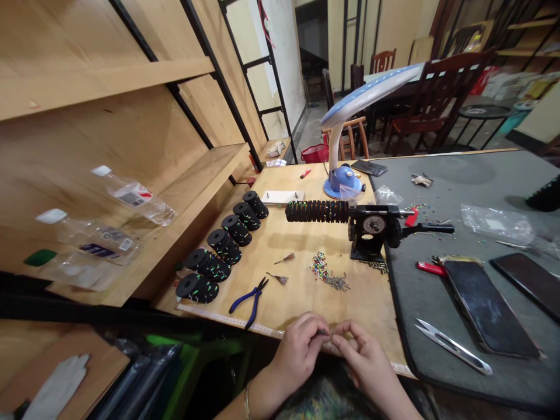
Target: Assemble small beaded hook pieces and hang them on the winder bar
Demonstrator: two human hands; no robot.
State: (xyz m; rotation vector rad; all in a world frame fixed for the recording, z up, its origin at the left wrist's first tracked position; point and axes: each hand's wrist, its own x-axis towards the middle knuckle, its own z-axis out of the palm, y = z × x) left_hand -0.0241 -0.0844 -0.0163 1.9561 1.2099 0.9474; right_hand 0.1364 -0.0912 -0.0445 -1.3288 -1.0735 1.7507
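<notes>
Pinching a small dark piece [322, 332] between thumb and forefinger, the left hand [304, 344] meets the right hand [365, 353] just above the near edge of the wooden tabletop [367, 306]. The piece lies at the tips of the left fingers, in the narrow space between the two hands. The right fingers are bent, thumb and forefinger drawn close beside the piece; I cannot tell whether they grip it too. Its shape is mostly hidden by the fingertips.

Beyond the hands lie colored beads [321, 267] with grey metal bits [338, 283] next to them. Two small tufted pieces [280, 280] rest to the left of the beads, and blue-handled pliers [248, 302] lie open nearer the left hand.
</notes>
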